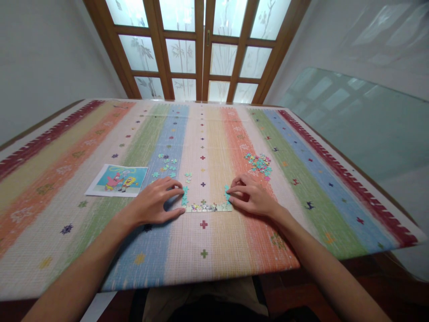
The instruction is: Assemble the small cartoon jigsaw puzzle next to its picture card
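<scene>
A partly joined jigsaw puzzle point(208, 208) lies flat in front of me, with a bottom row and a short turquoise column rising at each end. My left hand point(157, 199) is curved around the left column point(184, 196), its fingertips at the upper part and its thumb at the lower left corner. At the right column point(227, 195), the fingertips of my right hand point(253, 194) pinch the outer edge. Loose turquoise puzzle pieces point(172, 168) are scattered beyond my left hand, and a few more pieces point(188, 175) lie just above the left column.
A heap of mixed puzzle pieces point(259, 163) sits beyond my right hand. To the left lies a printed cartoon picture point(117, 180). A striped cloth point(214, 250) covers the table. Wooden doors with glass panes point(181, 56) stand past the far edge; a glass panel point(351, 120) is at right.
</scene>
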A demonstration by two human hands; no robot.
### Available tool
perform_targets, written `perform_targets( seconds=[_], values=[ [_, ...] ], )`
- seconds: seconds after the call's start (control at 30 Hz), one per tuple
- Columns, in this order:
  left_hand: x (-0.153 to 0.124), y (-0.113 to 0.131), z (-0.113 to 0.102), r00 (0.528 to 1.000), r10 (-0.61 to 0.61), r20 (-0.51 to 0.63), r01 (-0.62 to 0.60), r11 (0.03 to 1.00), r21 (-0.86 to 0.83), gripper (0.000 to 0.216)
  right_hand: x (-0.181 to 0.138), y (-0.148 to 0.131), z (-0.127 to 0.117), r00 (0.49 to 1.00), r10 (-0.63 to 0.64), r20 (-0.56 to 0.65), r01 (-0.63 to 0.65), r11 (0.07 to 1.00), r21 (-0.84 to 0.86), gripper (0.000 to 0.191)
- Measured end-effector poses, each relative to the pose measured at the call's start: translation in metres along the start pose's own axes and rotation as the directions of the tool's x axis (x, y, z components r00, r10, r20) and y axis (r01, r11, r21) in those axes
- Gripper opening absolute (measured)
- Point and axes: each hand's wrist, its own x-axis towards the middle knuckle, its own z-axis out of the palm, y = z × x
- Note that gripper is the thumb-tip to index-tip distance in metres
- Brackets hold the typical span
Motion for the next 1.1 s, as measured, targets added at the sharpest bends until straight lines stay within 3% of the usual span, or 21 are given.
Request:
perform_targets(
  seconds=[0.27, 1.1],
  values=[
    [0.0009, 0.0027, 0.0008, 0.999, 0.051, -0.014, -0.052, 0.998, -0.040, 0.019, 0.0015, -0.0004, 0.0011, 0.996, -0.088, 0.002, 0.088, 0.996, 0.024, 0.011],
    [0.0014, 0.0054, 0.0027, 0.999, 0.045, -0.001, -0.045, 0.997, -0.063, 0.017, -0.0002, -0.0059, -0.0045, 0.992, -0.121, 0.033, 0.118, 0.991, 0.059, 0.012]
  ],
)
